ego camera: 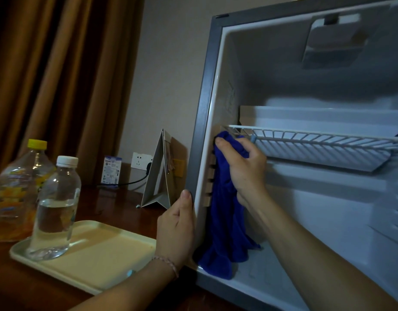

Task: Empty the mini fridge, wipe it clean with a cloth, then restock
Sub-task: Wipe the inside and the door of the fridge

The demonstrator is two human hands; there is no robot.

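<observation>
Blue cloth [227, 212] is gripped by the right hand [243, 169], fingers curled round its upper end and pressing it against the left inner wall of the mini fridge [207, 90], just below the white wire shelf [317, 140]; the rest of the cloth hangs to the fridge floor. Left hand [176, 230] grasps the fridge's left front edge, thumb on the frame. On the counter [117, 205], a cream tray [108, 250] carries a white-capped bottle [55, 207], roughly half full of clear liquid. Beside the tray stands a yellow-capped bottle [18, 189] holding orange liquid near its base
</observation>
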